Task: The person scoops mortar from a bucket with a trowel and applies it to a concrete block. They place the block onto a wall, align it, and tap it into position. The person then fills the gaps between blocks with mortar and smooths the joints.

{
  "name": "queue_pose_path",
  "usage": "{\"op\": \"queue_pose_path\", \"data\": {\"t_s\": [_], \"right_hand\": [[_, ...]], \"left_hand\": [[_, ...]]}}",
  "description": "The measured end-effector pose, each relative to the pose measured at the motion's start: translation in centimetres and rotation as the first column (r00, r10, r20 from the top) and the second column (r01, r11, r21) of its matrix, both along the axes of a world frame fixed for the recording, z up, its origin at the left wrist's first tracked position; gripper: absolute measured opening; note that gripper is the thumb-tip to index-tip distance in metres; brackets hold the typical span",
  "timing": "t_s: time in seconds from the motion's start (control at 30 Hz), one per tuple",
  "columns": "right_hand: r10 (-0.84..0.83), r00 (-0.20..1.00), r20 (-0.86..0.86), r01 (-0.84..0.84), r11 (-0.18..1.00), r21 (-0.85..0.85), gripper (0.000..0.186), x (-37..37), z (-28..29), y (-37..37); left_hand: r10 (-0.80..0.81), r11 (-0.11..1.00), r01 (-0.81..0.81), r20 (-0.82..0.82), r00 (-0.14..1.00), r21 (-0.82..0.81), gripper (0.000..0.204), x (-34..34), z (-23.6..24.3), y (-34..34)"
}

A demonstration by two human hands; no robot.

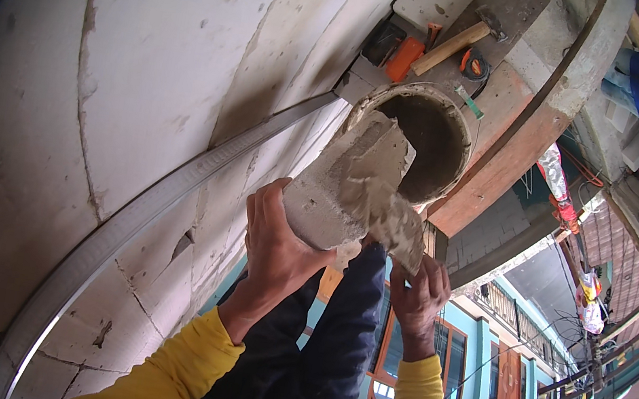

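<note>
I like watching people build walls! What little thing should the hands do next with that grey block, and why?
Probably draw the trowel on along the block. The right hand has its blade on the block's mortar-smeared face, the left hand holds the block tilted over the bucket, and the grey coat looks patchy and uneven.

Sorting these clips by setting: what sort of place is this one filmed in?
Most likely a building site, high up on scaffolding. A wall of pale blocks is going up, the left hand holds a mortar-smeared block above a mortar bucket, and a hammer lies on the plank.
</note>
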State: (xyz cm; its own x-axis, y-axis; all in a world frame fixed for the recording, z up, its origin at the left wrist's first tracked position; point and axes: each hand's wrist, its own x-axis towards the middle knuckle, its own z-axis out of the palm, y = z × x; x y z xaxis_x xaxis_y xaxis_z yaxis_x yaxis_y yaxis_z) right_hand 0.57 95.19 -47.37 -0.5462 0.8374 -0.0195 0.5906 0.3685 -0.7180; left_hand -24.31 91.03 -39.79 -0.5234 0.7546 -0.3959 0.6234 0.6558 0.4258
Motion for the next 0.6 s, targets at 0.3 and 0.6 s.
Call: {"op": "queue_pose_path", "data": {"t_s": [0.3,0.6], "right_hand": [[-0.154,0.980,0.127,0.174,0.971,-0.164,0.032,4.6,3.0,-4.8],[0.108,0.798,0.593,0.315,0.765,-0.563,0.041,-5.0,-14.5,5.1]], "left_hand": [[0.027,0.999,-0.027,-0.022,0.999,-0.017,0.112,-1.1,-0.3,-0.6],[0.065,0.996,-0.065,-0.009,0.998,-0.067,0.112,-1.5,-1.0,-2.6]]}}
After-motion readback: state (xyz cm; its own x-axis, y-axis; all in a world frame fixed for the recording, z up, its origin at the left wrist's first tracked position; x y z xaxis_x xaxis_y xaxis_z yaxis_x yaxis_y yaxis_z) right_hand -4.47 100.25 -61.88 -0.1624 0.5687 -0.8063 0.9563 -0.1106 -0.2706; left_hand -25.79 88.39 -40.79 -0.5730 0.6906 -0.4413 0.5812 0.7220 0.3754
